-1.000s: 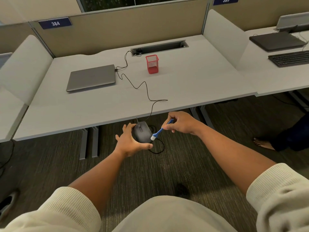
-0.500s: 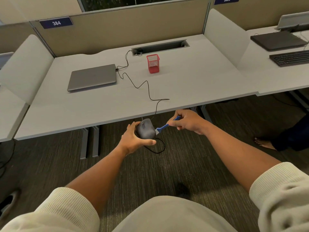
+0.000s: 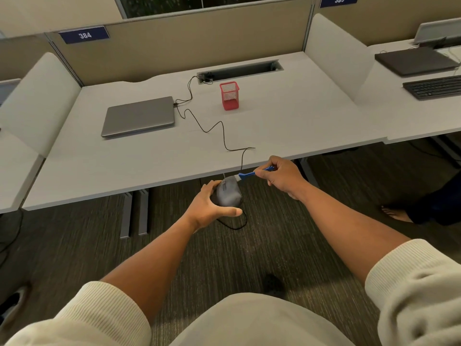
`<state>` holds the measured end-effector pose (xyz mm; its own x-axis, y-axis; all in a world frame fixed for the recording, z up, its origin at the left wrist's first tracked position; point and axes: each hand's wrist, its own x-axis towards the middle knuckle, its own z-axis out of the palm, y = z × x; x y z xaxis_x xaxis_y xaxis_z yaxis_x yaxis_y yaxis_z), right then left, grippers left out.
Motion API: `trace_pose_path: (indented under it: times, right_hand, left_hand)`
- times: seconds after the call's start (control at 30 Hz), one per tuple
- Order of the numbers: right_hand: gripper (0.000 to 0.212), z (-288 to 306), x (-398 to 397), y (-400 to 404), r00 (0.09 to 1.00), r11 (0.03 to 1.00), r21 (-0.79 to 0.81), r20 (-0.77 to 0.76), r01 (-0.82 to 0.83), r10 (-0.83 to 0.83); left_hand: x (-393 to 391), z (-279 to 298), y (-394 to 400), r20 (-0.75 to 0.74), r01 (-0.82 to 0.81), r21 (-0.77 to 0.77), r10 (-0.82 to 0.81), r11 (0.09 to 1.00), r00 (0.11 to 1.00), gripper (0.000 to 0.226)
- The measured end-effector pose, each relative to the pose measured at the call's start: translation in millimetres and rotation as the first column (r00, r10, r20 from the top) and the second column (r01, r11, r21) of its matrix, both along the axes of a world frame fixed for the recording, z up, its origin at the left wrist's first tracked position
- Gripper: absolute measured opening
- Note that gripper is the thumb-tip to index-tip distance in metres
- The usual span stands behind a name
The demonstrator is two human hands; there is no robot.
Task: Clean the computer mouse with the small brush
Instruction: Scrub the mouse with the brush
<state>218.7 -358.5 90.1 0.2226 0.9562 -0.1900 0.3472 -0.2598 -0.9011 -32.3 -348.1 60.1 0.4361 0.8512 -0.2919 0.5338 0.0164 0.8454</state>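
A grey wired computer mouse (image 3: 228,192) is held in the air just in front of the desk's near edge. My left hand (image 3: 210,208) grips it from below and the left, thumb curled under its rear. My right hand (image 3: 282,177) pinches the handle of a small blue brush (image 3: 252,173), whose white bristle end touches the front right of the mouse. The mouse's black cable (image 3: 212,128) runs up over the desk to the laptop and loops below the mouse.
On the white desk (image 3: 274,126) lie a shut grey laptop (image 3: 138,116) and a red mesh pen cup (image 3: 229,95). Side dividers flank the desk. The neighbouring desk at right holds a dark laptop (image 3: 415,61) and keyboard (image 3: 434,86). A person's bare foot (image 3: 395,213) rests on the carpet at right.
Both hands have risen toward the desk edge with the mouse and brush. The brush tip has moved from the mouse's right side to its front right.
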Motion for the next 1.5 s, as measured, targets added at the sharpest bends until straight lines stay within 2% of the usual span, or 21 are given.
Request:
trace_pose_path:
  times: [0.13, 0.23, 0.4, 0.5, 0.6, 0.7, 0.8, 0.97, 1.03, 1.27, 1.5]
  right_hand:
    - [0.024, -0.2, 0.4, 2.1, 1.000, 1.000, -0.012, -0.023, -0.021, 0.021]
    - [0.022, 2.1, 6.7, 0.6, 0.994, 0.996, -0.036, -0.064, -0.086, 0.084]
    - [0.017, 6.8, 15.8, -2.6, 0.936, 0.948, -0.116, -0.233, -0.295, 0.263]
    - [0.017, 9.5, 15.9, -2.0, 0.893, 0.902, -0.150, -0.275, -0.406, 0.356]
    - [0.016, 10.2, 12.1, 0.1, 0.900, 0.896, -0.163, -0.218, -0.414, 0.376]
    - [0.030, 8.8, 4.9, 3.6, 0.949, 0.942, -0.118, -0.084, -0.313, 0.305]
    - [0.028, 9.8, 1.8, 5.6, 0.974, 0.973, -0.051, -0.018, -0.227, 0.227]
    - [0.024, 14.4, 1.4, 1.4, 0.898, 0.881, -0.174, -0.115, -0.440, 0.425]
    - [0.019, 14.0, -1.2, 0.0, 0.885, 0.866, -0.185, -0.125, -0.465, 0.449]
    - [0.023, 16.6, -9.5, 7.2, 0.972, 0.971, -0.025, 0.013, -0.236, 0.237]
    - [0.030, 28.0, -20.9, 5.0, 0.863, 0.852, -0.197, 0.052, -0.485, 0.503]
  left_hand:
    - [3.6, 5.1, 4.2, -0.019, 0.013, 0.007, -0.012, 1.000, 1.000, 0.101]
    - [-0.4, 4.6, 6.4, -0.033, -0.005, 0.009, 0.005, 1.000, 0.999, 0.110]
    - [-11.2, 2.1, 10.4, -0.135, -0.049, 0.005, 0.049, 0.999, 0.990, 0.118]
    - [-13.1, 2.7, 10.7, -0.196, -0.050, 0.021, 0.054, 0.999, 0.979, 0.119]
    - [-10.8, 5.0, 10.3, -0.233, -0.035, 0.040, 0.043, 0.999, 0.972, 0.119]
    - [-12.0, 4.9, 10.3, -0.224, -0.043, 0.038, 0.050, 0.998, 0.973, 0.120]
    - [-15.1, 1.6, 10.7, -0.231, -0.053, 0.034, 0.060, 0.998, 0.971, 0.122]
    - [-19.2, -5.4, 10.2, -0.266, -0.068, 0.070, 0.085, 0.995, 0.960, 0.125]
    - [-19.6, -8.8, 10.3, -0.270, -0.075, 0.079, 0.093, 0.994, 0.958, 0.125]
    - [-20.9, -16.7, 12.5, -0.308, -0.059, 0.094, 0.085, 0.994, 0.948, 0.128]
    - [-22.5, -24.4, 10.4, -0.362, -0.011, 0.131, 0.058, 0.991, 0.930, 0.131]
